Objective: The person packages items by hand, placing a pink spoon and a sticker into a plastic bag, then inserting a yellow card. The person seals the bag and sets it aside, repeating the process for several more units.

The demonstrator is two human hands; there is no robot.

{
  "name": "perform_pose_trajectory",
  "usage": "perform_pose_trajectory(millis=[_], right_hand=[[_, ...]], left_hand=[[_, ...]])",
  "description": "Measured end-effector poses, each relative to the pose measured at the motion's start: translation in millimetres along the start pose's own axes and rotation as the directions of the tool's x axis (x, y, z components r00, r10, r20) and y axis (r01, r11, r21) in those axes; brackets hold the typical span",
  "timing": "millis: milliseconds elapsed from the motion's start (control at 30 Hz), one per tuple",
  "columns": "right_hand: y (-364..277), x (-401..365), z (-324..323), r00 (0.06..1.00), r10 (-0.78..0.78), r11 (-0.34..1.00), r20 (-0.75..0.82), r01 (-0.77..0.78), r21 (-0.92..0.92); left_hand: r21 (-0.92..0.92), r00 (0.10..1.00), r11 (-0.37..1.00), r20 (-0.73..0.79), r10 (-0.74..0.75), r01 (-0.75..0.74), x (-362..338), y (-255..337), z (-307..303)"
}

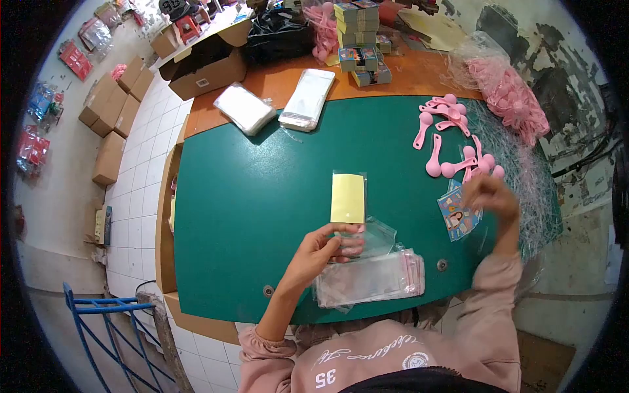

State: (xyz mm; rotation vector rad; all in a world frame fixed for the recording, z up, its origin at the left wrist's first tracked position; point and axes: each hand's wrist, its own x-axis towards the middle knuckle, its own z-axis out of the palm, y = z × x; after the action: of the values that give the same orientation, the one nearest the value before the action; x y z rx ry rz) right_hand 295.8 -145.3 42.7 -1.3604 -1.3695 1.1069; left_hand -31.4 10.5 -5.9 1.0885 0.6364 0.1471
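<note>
My left hand (324, 250) is closed on the lower end of a clear plastic bag, which has a yellow card (347, 198) inside it. Just below that hand, a pile of clear plastic bags (367, 278) lies near the table's front edge. My right hand (493, 195) is blurred by motion, over the right part of the table. Beneath and beside it lie several printed cards (457, 216). Loose pink measuring spoons (433, 157) are scattered just beyond the right hand. Whether its fingers hold anything is not visible.
Two stacks of clear bags (308, 98) lie at the far side of the green table (262, 190). Stacked card bundles (357, 59) stand behind, near a bag of pink spoons (508, 95). An open cardboard box (206, 69) sits at the back left. A blue metal frame (111, 304) stands left.
</note>
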Motion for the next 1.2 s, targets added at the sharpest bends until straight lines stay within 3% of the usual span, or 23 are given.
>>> perform_pose_trajectory(millis=[33, 67, 100, 133, 167, 200, 233, 267, 300, 333, 367, 433, 567, 633, 700, 767, 800, 867, 933, 967, 1033, 1200], right_hand=[[16, -9, -44, 0.982, 0.083, 0.997, -0.168, -0.083, 0.004], [8, -10, -73, 0.887, 0.205, 0.938, -0.413, -0.298, -0.175], [76, -39, -134, 0.747, -0.207, 0.600, -0.632, -0.414, -0.685], [73, -47, -138, 0.749, -0.214, 0.597, -0.627, -0.407, -0.691], [69, -60, -133, 0.699, -0.030, 0.263, -0.714, -0.684, -0.681], [67, -66, -130, 0.574, 0.093, -0.140, -0.814, -0.801, -0.581], [82, -55, -107, 0.703, -0.232, 0.195, -0.672, -0.643, -0.741], [37, -18, -39, 0.743, -0.143, 0.597, -0.654, -0.463, -0.656], [9, 9, 21, 0.810, -0.145, 0.607, -0.568, -0.381, -0.697], [14, 25, 56, 0.943, -0.215, 0.728, -0.256, -0.020, -0.686], [0, 38, 91, 0.994, -0.033, 0.884, -0.107, -0.021, -0.467], [6, 53, 135, 0.991, -0.133, 0.779, -0.021, 0.091, -0.620], [28, 70, 144, 0.975, -0.177, 0.869, -0.134, 0.091, -0.486], [28, 70, 142, 0.967, -0.065, 0.971, -0.248, 0.004, -0.240], [31, 69, 142, 0.962, -0.088, 0.966, -0.257, 0.020, -0.257], [35, 70, 141, 0.959, -0.108, 0.963, -0.261, 0.035, -0.268], [38, 69, 139, 0.964, -0.021, 0.986, -0.265, -0.024, -0.165], [45, 70, 138, 0.965, 0.067, 0.995, -0.255, -0.084, -0.058], [54, 71, 141, 0.972, 0.147, 0.973, -0.185, -0.109, 0.204], [53, 73, 141, 0.972, 0.150, 0.972, -0.183, -0.111, 0.206], [44, 75, 143, 0.935, 0.321, 0.881, -0.152, -0.236, 0.410], [45, 78, 147, 0.904, 0.343, 0.905, -0.256, -0.245, 0.348]], left_hand=[[-0.006, 1.000, 1.000, 0.022, -0.017, 0.017, -1, -1, -1], [-0.007, 1.000, 1.000, 0.021, -0.016, 0.016, -1, -4, -3], [0.001, 1.000, 1.000, 0.019, -0.015, 0.015, -1, -7, -5], [0.008, 1.000, 1.000, 0.016, -0.009, 0.009, -1, -8, -5], [0.005, 1.000, 1.000, 0.011, -0.005, 0.005, -2, -8, -5], [-0.025, 1.000, 1.000, 0.006, 0.014, -0.014, -1, -6, -4], [-0.058, 1.000, 0.998, 0.001, 0.019, -0.019, -3, -7, -2], [-0.056, 1.000, 0.998, 0.002, 0.015, -0.015, -2, -7, -1], [-0.104, 1.000, 0.994, -0.016, 0.019, -0.021, 0, -6, 0], [-0.151, 0.999, 0.988, -0.033, 0.021, -0.026, 3, -6, 2], [-0.145, 1.000, 0.989, -0.026, 0.015, -0.019, 5, -4, 4], [-0.216, 0.999, 0.975, -0.004, 0.050, -0.049, 5, -1, 6], [-0.253, 0.991, 0.967, 0.120, 0.065, -0.033, 7, 16, -7], [0.104, 0.995, 0.992, 0.082, 0.065, -0.074, 10, 18, -15], [0.192, 0.994, 0.975, 0.029, 0.106, -0.109, 18, 8, -8], [0.571, 0.964, 0.797, -0.035, 0.264, -0.197, 22, 4, 0], [0.572, 0.932, 0.772, -0.037, 0.361, -0.276, 26, -3, -3], [0.591, 0.931, 0.767, -0.072, 0.358, -0.249, 28, -8, -6], [0.609, 0.927, 0.760, -0.105, 0.359, -0.225, 28, -4, -5], [0.610, 0.925, 0.766, -0.135, 0.356, -0.206, 27, -2, -4], [0.607, 0.922, 0.773, -0.167, 0.348, -0.182, 28, -5, -3], [0.462, 0.910, 0.877, -0.295, 0.291, -0.131, 32, -11, -2]])
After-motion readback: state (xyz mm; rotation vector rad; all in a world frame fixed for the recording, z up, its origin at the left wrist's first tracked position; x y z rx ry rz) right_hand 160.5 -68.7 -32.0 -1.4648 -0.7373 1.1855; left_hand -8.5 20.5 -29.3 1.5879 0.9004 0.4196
